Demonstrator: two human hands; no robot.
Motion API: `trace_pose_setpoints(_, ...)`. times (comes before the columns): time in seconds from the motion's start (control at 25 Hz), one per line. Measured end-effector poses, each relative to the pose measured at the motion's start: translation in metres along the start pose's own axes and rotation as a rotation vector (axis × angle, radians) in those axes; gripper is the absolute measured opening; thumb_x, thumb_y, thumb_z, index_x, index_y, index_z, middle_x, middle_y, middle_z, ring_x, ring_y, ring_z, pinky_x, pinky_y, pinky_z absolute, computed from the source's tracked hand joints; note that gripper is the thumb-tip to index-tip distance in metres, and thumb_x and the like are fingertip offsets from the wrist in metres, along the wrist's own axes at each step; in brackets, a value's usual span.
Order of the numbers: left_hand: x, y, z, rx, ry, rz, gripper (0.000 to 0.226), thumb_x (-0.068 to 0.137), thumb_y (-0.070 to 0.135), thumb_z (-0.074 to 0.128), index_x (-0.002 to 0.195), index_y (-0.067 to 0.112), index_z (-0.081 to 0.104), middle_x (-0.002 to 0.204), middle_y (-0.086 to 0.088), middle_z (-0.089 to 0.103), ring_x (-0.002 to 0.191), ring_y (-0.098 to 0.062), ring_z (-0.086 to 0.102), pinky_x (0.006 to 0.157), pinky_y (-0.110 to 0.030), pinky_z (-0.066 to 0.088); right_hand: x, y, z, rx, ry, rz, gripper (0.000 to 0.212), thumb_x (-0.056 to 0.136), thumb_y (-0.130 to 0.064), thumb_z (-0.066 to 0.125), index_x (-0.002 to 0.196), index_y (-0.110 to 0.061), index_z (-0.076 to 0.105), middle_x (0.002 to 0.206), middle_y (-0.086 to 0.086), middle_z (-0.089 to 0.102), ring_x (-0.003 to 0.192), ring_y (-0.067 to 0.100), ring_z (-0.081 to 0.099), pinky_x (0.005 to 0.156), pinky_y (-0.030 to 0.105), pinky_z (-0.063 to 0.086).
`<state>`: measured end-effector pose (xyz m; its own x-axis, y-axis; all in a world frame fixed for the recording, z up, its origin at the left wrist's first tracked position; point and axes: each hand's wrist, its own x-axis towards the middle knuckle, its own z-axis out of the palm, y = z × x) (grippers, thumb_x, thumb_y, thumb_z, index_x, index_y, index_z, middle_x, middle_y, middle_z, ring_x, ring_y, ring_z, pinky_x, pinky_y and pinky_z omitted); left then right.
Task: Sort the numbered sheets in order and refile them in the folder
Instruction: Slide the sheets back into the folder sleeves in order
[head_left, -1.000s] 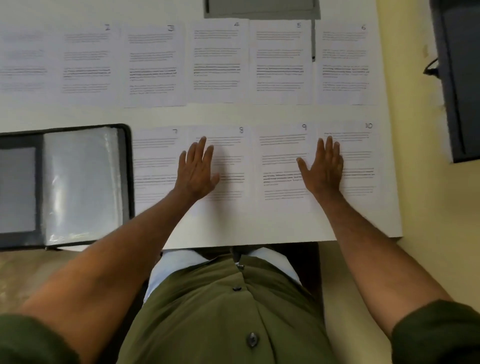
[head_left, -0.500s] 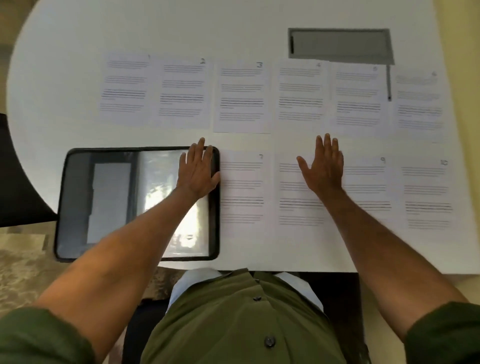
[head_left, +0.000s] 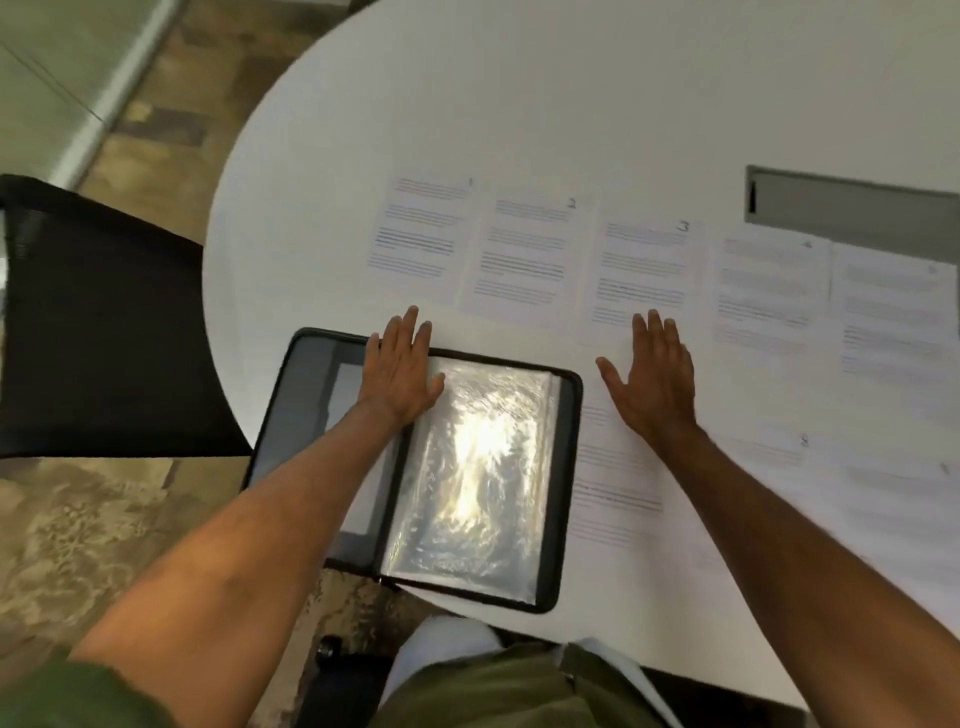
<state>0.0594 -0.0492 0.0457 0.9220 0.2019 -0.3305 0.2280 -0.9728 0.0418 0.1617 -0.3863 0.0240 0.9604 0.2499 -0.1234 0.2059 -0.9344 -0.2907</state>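
left grip: left hand (head_left: 397, 371) flat, fingers straight and apart, lying over the top edge of the folder (head_left: 566, 488) by its spine, holding nothing
right grip: right hand (head_left: 652, 379) flat too, fingers spread, over the sheet just right of the folder, fingertips at the bottom of sheet 3 (head_left: 644, 280). Can't tell if it's pressing or hovering
folder: open, centre-left of frame, shiny sleeve (head_left: 478, 467) facing up, bottom corner hanging off the table (head_left: 519, 104) edge
sheets: top row reads 1 (head_left: 415, 234), 2 (head_left: 524, 254), 3, then two blurry ones; lower row at right, only 8 (head_left: 779, 457) readable
risk: I'd say that overhanging corner tips the folder if the left hand leans on it. A sideways palm drag would also bump the neighbouring sheets and mess up the order
writing: just handwritten corner numbers, body text is blurred, no brands
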Motion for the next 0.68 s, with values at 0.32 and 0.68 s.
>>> trace_pose_setpoints(0.32,0.026,-0.06,-0.004,-0.123,0.143,-0.134,0.084,0.098,0.051,0.056,0.161,0.01,0.019,0.17,-0.014,0.005,0.155,-0.034,0.012,0.124,-0.053,0.019,0.077,-0.094,0.029,0.02,-0.032,-0.174,0.083,0.102,-0.062,0.038,0.163,-0.012,0.013,0.171,0.009,0.009,0.159,0.027,0.006,0.128,0.046,0.01)
trace_pose_setpoints(0.68,0.135,-0.138,0.008,-0.314,0.11,-0.145,0.084,0.098,0.051,0.054,0.162,0.014,0.015,0.171,-0.009,0.001,0.157,-0.031,0.007,0.127,-0.047,0.014,0.176,-0.183,0.053,-0.021,-0.032,-0.107,0.084,0.101,-0.061,0.044,0.162,-0.01,0.018,0.171,0.01,0.014,0.158,0.028,0.009,0.127,0.046,0.015)
